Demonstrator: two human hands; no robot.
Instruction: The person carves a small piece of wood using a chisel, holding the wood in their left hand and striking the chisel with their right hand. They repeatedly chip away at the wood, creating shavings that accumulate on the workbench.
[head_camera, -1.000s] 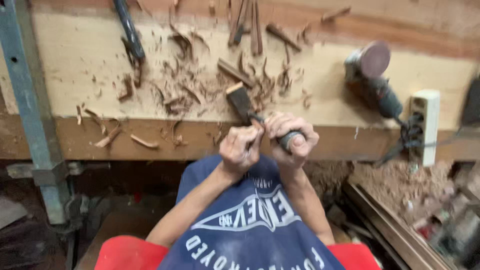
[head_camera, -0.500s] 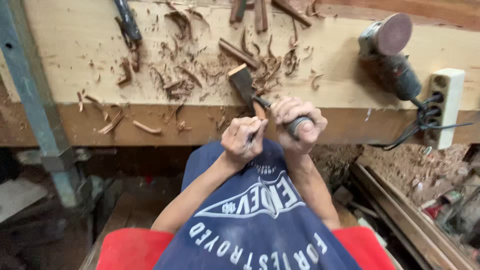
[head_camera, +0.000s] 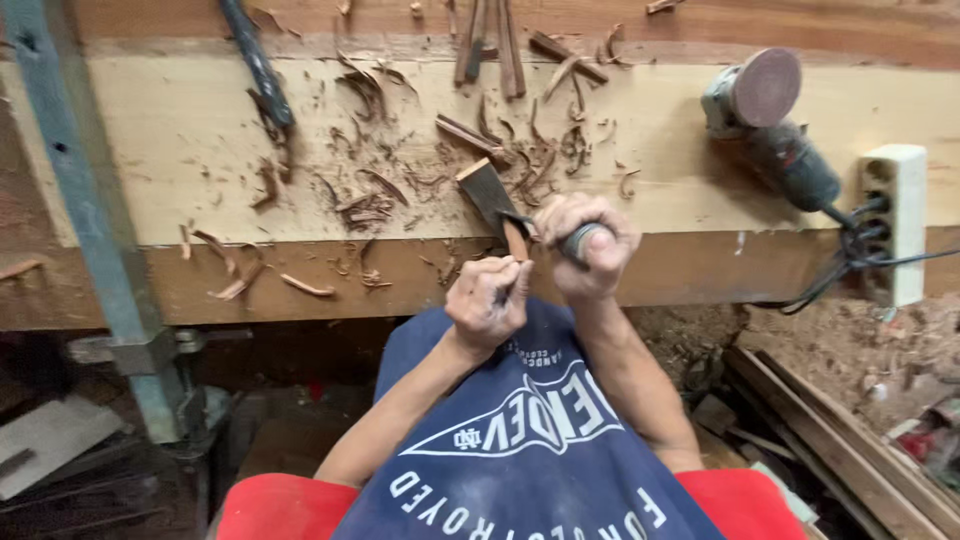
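1. Your left hand (head_camera: 487, 300) is curled into a loose fist, knuckles up, fingers folded inward.
2. Your right hand (head_camera: 590, 245) sits just beside and slightly ahead of it, fingers wrapped tight in a closed grip.
3. Both forearms extend forward from your torso, converging toward the hands.
4. Both wrists are roughly straight; the elbows are bent.

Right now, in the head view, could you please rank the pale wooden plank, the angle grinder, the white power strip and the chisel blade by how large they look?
1. Pale wooden plank, by far the largest.
2. Angle grinder.
3. White power strip, nearly as long as the grinder, so that order is unsure.
4. Chisel blade, smallest, partly covered by the hands.
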